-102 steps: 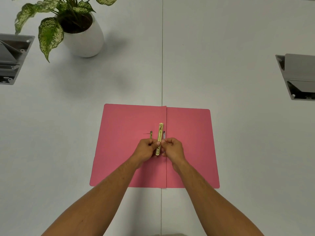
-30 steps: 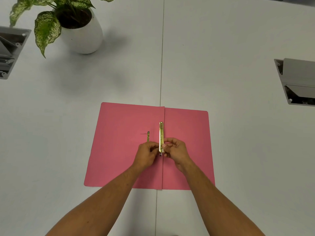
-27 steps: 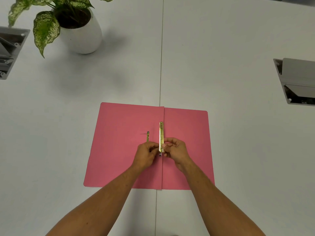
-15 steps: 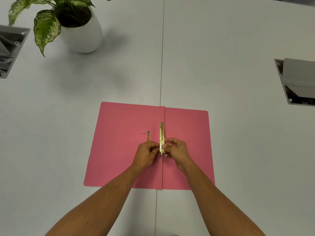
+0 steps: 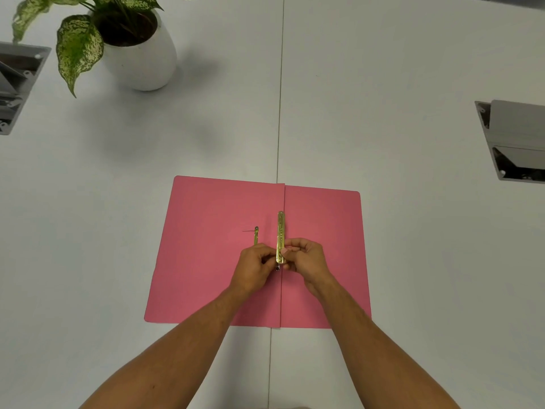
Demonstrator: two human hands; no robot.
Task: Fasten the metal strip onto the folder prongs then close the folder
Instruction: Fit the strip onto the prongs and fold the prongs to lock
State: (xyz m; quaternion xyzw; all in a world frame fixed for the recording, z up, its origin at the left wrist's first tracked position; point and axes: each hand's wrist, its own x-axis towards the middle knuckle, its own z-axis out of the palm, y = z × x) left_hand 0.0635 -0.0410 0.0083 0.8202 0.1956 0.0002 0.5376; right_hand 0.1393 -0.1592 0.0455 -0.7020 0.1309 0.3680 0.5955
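A pink folder (image 5: 206, 261) lies open and flat on the white table. A gold metal strip (image 5: 280, 228) stands along the folder's centre fold, raised at its near end. My right hand (image 5: 305, 258) pinches the strip's near end. My left hand (image 5: 255, 267) is closed at the same end, fingertips against the strip; a small dark prong tip (image 5: 277, 268) shows just below it. One brass prong (image 5: 256, 236) lies flat on the left flap, left of the strip, its near part hidden by my left hand.
A potted plant (image 5: 138, 54) in a white pot stands at the far left. Grey cable hatches are set into the table at the left edge (image 5: 17, 84) and the right edge (image 5: 513, 140). A seam (image 5: 280, 98) runs down the table's middle.
The strip has gone from slightly tilted to straight along the fold, and a dark prong tip now shows below it. Over the last second both hands have stayed almost still.
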